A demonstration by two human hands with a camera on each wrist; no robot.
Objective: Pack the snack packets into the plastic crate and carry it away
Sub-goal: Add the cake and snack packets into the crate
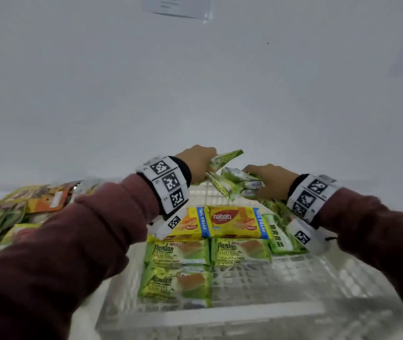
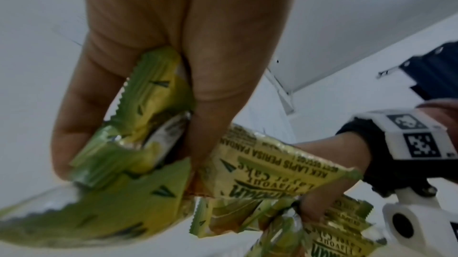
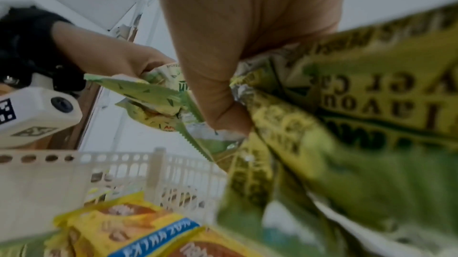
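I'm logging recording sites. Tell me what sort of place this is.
Probably a plain indoor packing or test station, not a shop: a bare white wall, a white plastic crate of snack packets, and a loose heap of packets beside it.

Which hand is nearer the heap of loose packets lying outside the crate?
Left. The left hand grips green packets above the crate's far edge, on the heap's side. The right hand, also gripping green packets, is farther across the crate.

"nabati" stands on a red oval on the yellow wafer packet (image 1: 234, 222) at centre frame, "EXTRA 20%" on its blue edge strip. "Pandan" marks the green cake packets (image 1: 240, 251) below. The held packet (image 2: 270, 169) reads "Layer Cake".
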